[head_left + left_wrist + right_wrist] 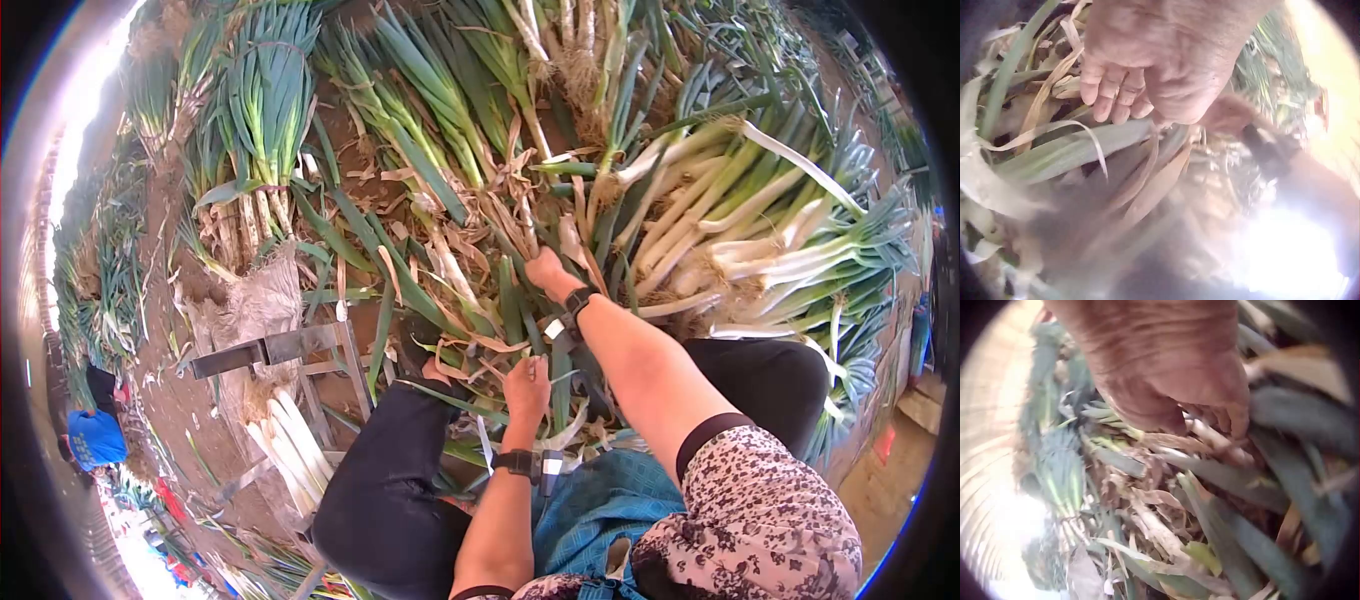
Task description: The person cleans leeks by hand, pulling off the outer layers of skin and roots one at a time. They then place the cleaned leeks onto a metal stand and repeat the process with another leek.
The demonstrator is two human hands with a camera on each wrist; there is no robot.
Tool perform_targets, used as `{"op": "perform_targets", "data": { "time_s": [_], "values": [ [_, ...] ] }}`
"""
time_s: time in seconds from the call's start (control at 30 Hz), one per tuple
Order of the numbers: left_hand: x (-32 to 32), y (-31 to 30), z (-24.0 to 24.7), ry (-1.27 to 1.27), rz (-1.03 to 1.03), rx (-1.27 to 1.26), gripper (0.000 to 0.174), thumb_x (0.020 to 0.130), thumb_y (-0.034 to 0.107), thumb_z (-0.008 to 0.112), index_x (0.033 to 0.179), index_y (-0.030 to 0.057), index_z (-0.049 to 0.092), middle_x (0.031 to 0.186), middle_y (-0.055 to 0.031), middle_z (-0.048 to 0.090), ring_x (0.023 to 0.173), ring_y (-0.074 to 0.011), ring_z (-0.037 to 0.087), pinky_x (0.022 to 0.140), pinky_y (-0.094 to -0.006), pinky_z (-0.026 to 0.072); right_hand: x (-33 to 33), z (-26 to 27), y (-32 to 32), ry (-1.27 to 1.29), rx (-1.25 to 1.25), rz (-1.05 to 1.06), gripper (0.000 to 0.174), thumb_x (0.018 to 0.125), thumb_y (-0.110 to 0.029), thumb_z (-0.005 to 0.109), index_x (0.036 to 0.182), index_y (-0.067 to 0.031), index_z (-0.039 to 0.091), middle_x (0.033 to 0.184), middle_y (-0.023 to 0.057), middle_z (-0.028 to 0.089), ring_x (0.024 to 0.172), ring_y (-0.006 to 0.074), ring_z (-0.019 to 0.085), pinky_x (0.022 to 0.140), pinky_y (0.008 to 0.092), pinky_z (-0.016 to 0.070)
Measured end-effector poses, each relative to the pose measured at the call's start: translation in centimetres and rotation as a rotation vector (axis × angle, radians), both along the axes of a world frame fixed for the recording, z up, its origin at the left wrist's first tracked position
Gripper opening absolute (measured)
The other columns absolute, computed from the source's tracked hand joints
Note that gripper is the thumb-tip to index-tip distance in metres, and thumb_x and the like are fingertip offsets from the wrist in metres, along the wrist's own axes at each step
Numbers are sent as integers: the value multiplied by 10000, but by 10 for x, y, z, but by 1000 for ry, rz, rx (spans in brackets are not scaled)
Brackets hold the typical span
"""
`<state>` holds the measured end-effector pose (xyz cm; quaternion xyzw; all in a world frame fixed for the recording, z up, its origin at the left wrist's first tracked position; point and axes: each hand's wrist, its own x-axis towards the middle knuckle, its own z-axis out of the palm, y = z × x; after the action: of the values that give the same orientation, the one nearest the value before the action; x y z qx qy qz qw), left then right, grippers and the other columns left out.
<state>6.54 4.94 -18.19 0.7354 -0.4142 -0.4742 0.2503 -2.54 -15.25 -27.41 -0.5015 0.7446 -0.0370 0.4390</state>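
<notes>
My right hand [550,275] reaches forward and grips a leek [527,222] with dry brown outer leaves near its base. In the right wrist view, the fingers of that hand [1179,381] curl round the pale leek stalk [1207,434]. Closer to my body, my left hand [527,388] hovers over green and dry leaves, its fingers loosely bent. The left wrist view shows the left hand [1154,62] palm side, fingertips right above a broad green leaf [1079,150] and dry strips [1154,187].
Peeled white leeks [740,220] are heaped at the right. Tied leek bundles [265,110] stand at the back left. A metal frame [290,345] with cleaned leeks [290,450] beside it is left of my knee. A person in blue [95,438] is far left.
</notes>
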Motion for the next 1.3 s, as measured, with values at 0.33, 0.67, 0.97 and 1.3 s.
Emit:
{"op": "perform_targets", "data": {
  "time_s": [0.33,0.67,0.97,1.3],
  "values": [
    [38,-89,78,150,359,-347,188,927,136,547,843,-23,603,722,-60,652,605,-115,581,576,-248,461,-10,79,17,-115,25,40,299,731,-267,647,852,6,671,837,197,678,748,308,663,665,370,529],
    [-26,-128,75,742,357,168,268,802,218,738,749,2,588,706,-45,586,606,-143,542,536,-279,443,-66,265,266,-122,229,336,562,767,-506,667,883,43,645,792,202,652,746,328,655,682,429,518],
    [-30,-71,133,850,371,162,244,853,201,623,864,-43,640,742,-91,647,635,-190,627,565,-332,507,-82,270,178,-365,-143,-36,585,844,-520,564,871,60,637,772,187,653,752,290,653,649,409,483],
    [2,-52,159,1005,377,-114,192,857,146,620,929,-31,642,798,-113,667,652,-185,623,598,-291,502,-66,225,216,-20,-357,702,313,777,-289,654,695,11,620,647,175,598,624,339,575,599,424,453]
  ]
}}
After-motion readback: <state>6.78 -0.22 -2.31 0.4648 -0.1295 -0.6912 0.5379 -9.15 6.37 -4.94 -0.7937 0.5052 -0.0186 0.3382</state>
